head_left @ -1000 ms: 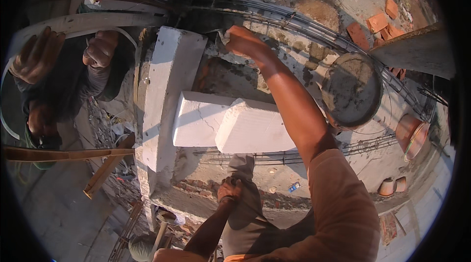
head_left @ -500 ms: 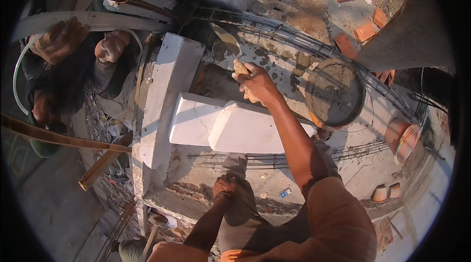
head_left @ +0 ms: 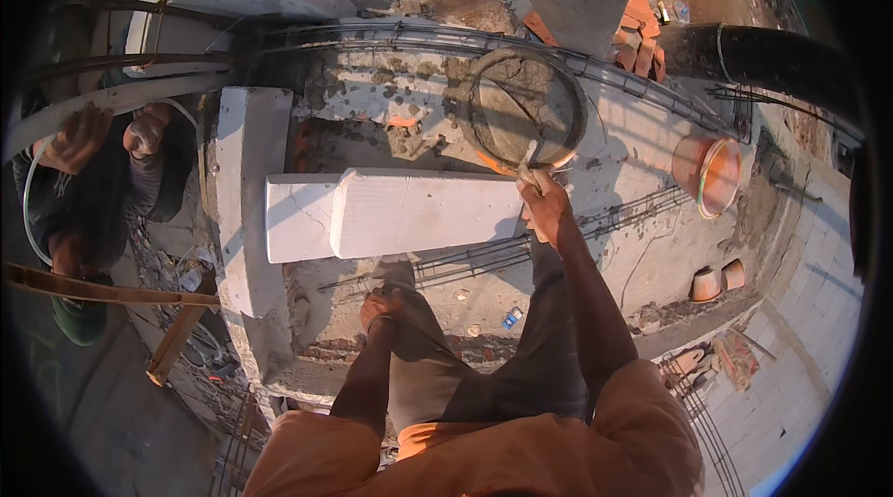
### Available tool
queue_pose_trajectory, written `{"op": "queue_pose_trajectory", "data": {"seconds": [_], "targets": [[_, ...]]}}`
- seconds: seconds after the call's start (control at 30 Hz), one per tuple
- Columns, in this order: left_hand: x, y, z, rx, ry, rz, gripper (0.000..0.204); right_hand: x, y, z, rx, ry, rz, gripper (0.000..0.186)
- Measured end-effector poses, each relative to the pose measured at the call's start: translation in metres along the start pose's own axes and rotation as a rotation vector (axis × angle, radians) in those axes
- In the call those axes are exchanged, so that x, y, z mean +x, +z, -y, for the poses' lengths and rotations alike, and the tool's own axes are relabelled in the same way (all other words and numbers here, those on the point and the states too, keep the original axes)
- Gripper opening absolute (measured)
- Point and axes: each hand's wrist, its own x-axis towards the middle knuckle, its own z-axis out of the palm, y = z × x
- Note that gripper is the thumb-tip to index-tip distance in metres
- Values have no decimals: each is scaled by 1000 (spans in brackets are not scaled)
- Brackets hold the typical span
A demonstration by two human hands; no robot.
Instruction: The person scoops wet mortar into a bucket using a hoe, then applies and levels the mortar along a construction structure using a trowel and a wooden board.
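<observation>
My right hand [head_left: 549,208] grips the handle of a trowel [head_left: 534,149], whose blade reaches into a round tub [head_left: 579,111] of wet grey mortar. Below the tub, two white blocks [head_left: 419,213] overlap horizontally, the nearer one cracked-free and the left one cracked. A long white block [head_left: 246,171] stands crosswise at their left. My left hand [head_left: 381,309] rests on my left knee with loosely bent fingers, holding no object.
A co-worker [head_left: 112,171] at left grips a pale strip. Rebar cages [head_left: 465,36] cross behind the tub and below the blocks. An orange bucket [head_left: 707,181], small pots [head_left: 716,281], broken red bricks [head_left: 637,41] and a black pipe [head_left: 763,78] are at right.
My right hand has swung from the upper middle down and rightward, bringing the trowel into the mortar tub. My view has shifted, with more of my legs showing. My left hand stays on my knee.
</observation>
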Motion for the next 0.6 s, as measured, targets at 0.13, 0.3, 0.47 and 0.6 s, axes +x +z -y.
{"op": "queue_pose_trajectory", "data": {"seconds": [0.13, 0.3, 0.47, 0.6], "targets": [[-1, 2, -1, 4, -51, 21, 59, 13, -29, -22, -329, -167, -88, 35], [2, 10, 10, -6, -92, 12, 58, 3, -32, -38, -680, -277, -362, 29], [3, 5, -3, -27, -104, 44, 59, 67, 19, -13, -368, -59, -94, 33], [5, 2, 1, -48, -109, 47, 59, 63, 43, 7, 393, 184, 47, 34]]}}
